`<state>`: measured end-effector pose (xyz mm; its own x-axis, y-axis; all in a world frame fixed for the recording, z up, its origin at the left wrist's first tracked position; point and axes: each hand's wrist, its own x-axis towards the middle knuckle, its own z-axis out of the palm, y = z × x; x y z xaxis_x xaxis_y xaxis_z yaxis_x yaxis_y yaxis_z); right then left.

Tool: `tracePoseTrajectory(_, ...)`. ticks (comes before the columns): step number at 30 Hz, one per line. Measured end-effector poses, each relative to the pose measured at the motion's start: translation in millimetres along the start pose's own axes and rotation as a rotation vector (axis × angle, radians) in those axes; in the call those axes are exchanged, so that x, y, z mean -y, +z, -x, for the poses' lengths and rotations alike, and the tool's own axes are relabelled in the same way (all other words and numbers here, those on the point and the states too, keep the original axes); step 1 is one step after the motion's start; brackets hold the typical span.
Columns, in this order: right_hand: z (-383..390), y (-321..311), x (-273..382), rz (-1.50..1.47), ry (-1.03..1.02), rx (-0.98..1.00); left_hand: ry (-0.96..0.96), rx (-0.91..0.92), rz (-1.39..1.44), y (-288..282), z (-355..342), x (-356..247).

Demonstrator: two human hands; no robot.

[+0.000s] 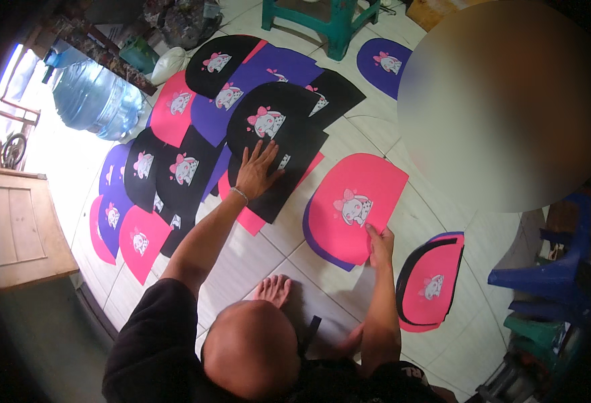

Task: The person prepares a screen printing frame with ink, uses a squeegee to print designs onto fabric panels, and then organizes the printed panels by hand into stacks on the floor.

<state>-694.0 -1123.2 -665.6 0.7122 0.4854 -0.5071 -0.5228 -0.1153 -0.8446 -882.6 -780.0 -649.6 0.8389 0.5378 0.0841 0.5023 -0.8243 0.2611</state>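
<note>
My left hand (259,173) lies with fingers spread on a black rounded panel (248,107) printed with a white cartoon animal and pink bow, atop overlapping black, purple (258,67) and pink (145,243) panels. My right hand (380,247) grips the lower right edge of a pink printed panel (349,185), held over a purple one (324,252) that shows along its curved edge. To the right of that hand lies a small stack of pink, black and purple panels (427,307). Another purple panel (376,60) lies at the upper right.
A green plastic stool (339,37) stands at the top, a large water jug (97,101) at the upper left. A wooden cabinet (23,228) is at the left, blue stools (537,275) at the right. My bare foot (272,290) is below the panels. The upper right is blurred out.
</note>
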Motion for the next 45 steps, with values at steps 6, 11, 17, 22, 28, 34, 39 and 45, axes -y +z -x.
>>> tracePoseTrajectory(6,14.7,5.9,-3.9,0.018,0.03,-0.064,-0.052,-0.038,-0.032,24.5,40.3,4.0)
tracePoseTrajectory(11,19.7,6.1,-7.5,-0.004,-0.035,-0.03,-0.064,-0.108,0.07,19.4,84.8,-43.0)
tracePoseTrajectory(17,21.7,17.3,-8.9,-0.009,-0.067,-0.037,-0.042,-0.024,-0.044,21.8,74.8,-39.7)
tracePoseTrajectory(22,26.5,23.1,-13.0,0.011,-0.068,-0.038,-0.021,-0.054,-0.126,24.8,64.4,-33.9)
tracePoseTrajectory(28,52.1,50.7,-23.9,0.064,-0.063,0.09,0.145,-0.166,0.106,-20.9,82.0,-96.0)
tracePoseTrajectory(34,46.5,86.7,-25.5,-0.202,0.052,0.115,0.068,0.038,0.486,8.0,111.4,-185.4)
tracePoseTrajectory(39,9.0,54.4,-22.8,0.056,-0.105,-0.054,0.081,0.16,0.441,-7.3,64.3,-123.1)
tracePoseTrajectory(45,-41.7,18.5,31.9,0.023,-0.201,-0.033,0.092,-0.174,0.002,14.6,-82.0,-23.4)
